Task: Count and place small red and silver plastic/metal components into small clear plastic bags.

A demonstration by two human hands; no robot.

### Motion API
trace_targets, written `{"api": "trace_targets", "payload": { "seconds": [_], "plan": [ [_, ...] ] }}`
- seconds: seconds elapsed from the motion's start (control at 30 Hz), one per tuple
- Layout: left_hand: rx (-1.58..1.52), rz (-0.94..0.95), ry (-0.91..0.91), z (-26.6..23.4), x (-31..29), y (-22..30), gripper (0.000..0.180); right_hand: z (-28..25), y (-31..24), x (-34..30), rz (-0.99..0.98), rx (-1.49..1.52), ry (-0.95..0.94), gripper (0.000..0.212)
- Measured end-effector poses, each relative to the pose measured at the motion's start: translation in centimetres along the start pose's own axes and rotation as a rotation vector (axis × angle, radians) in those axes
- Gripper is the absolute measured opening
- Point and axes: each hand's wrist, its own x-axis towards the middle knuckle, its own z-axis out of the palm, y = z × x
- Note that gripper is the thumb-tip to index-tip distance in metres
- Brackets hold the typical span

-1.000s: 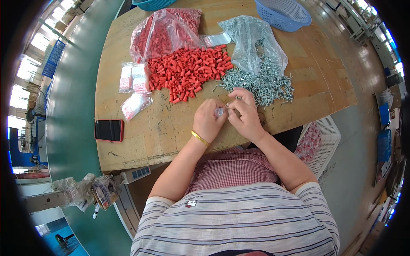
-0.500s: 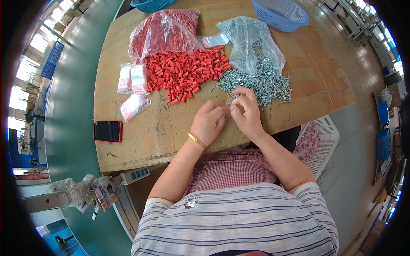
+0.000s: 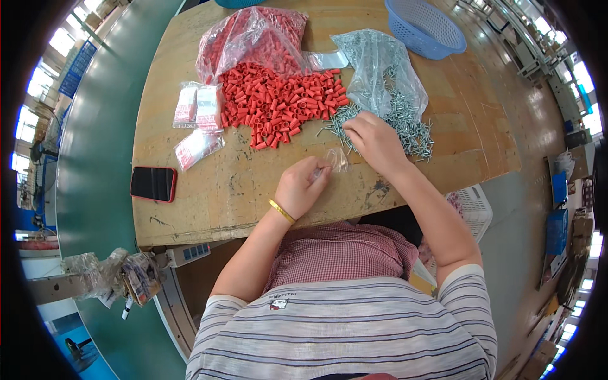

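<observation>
From my remote view: the screws (image 3: 415, 140) lie in a loose heap just beyond and to the right of the right hand (image 3: 362, 134), which is the nearer one; its fingertips are at the heap's near left edge. Screws point every way, no common long axis. Right fingers curled inward; I cannot tell whether they pinch a screw. Left hand (image 3: 309, 180) nearer the body, closed, thumb and forefinger gripping a small clear bag (image 3: 340, 159) that sticks out toward the right hand. Red caps (image 3: 273, 107) heaped beyond the left hand.
</observation>
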Motion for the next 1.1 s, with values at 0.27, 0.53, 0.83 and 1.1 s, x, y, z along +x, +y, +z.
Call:
{"api": "trace_targets", "payload": {
  "seconds": [0.27,0.53,0.83,1.1],
  "plan": [
    [-0.024,0.01,-0.019,-0.1,0.1,0.0,0.011,1.6,-1.2,4.9,-0.264,-0.408,-0.324,0.011],
    [-0.035,0.029,-0.03,-0.1,0.1,-0.2,0.012,3.3,-3.3,6.2,-0.292,-0.841,-0.621,0.015],
    [-0.027,0.031,-0.066,-1.1,0.6,-0.3,0.013,-1.7,-1.1,5.2,-0.066,-0.023,-0.53,0.013],
    [0.16,0.246,-0.144,-3.0,1.9,1.1,0.017,-2.5,-2.4,2.3,-0.032,0.416,-0.427,0.011]
  ]
}}
